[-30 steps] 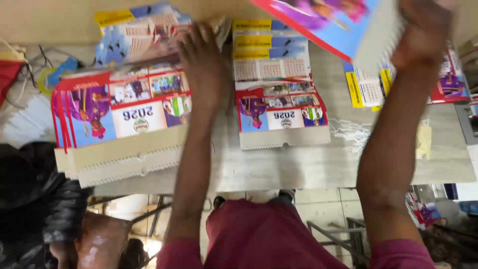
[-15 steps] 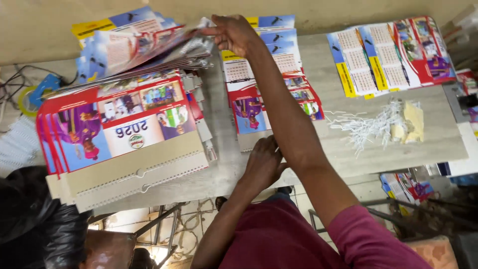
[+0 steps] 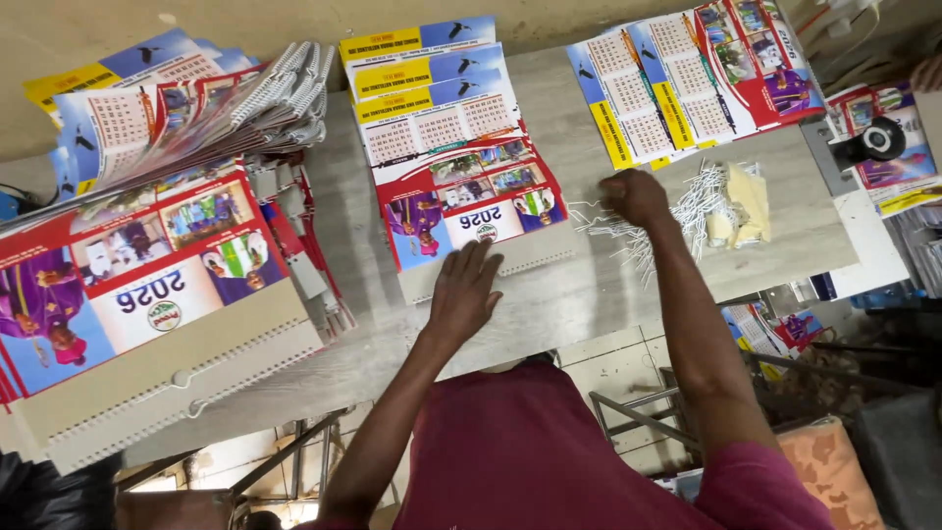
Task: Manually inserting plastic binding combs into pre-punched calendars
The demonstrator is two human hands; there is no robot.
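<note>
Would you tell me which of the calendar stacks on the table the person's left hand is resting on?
The left hand rests on the middle calendar stack; the tall left stack and the fanned right stack lie untouched.

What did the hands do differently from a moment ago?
The right hand left the spiral-bound stack at the far left, swung across to the right and now closes on the pile of white wire hangers. The left hand moved from the table edge onto the middle calendar stack. The big left calendar pile and the loose sheets at right stayed put.
</note>
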